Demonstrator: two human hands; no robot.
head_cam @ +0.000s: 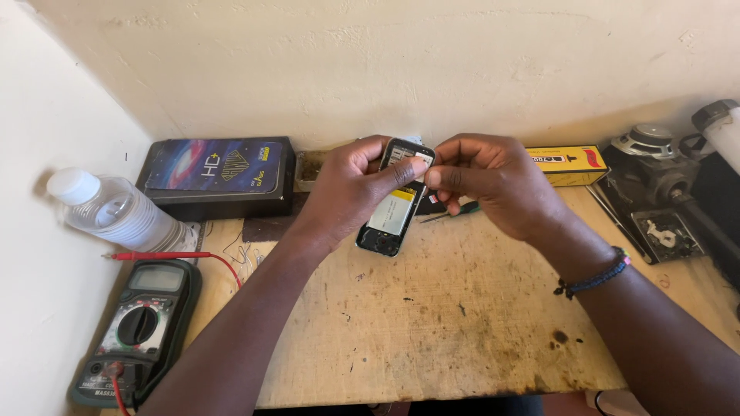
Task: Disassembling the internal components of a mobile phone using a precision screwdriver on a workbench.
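Left grip (pixel 351 189) clamped on opened phone (pixel 393 208), right fingertips (pixel 435 179) pinching perhaps a small part, mostly hidden.

Multimeter (pixel 137 327) base cut off below

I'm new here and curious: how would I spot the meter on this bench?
Start at the wooden bench and go to its near left corner by the wall. The multimeter lies there below the plastic bottle. Only it has a round dial and a red lead.

The opened phone (pixel 395 202) is black with a silver-and-yellow battery. The multimeter (pixel 139 327) is dark green with red leads, the box (pixel 216 173) black with a blue-purple galaxy print. The carton (pixel 566 164) is yellow.
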